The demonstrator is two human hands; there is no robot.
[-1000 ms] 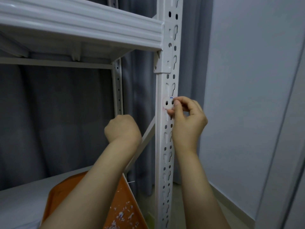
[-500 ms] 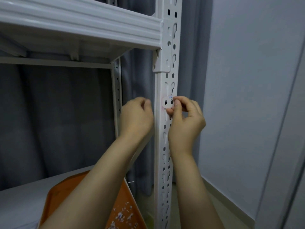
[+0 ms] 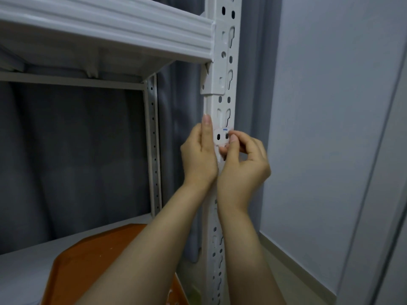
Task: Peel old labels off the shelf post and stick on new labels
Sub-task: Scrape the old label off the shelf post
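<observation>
On the front of the upright shelf post, the round label sits between the hands: left hand flat along the post's left edge, fingers straight; right hand pinching the label's right rim (pull probably runs leftward).

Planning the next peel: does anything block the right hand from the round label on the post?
Nothing visible does. The right hand pinches the label by its right edge; the left hand rests against the left side of the post, beside the label.
</observation>
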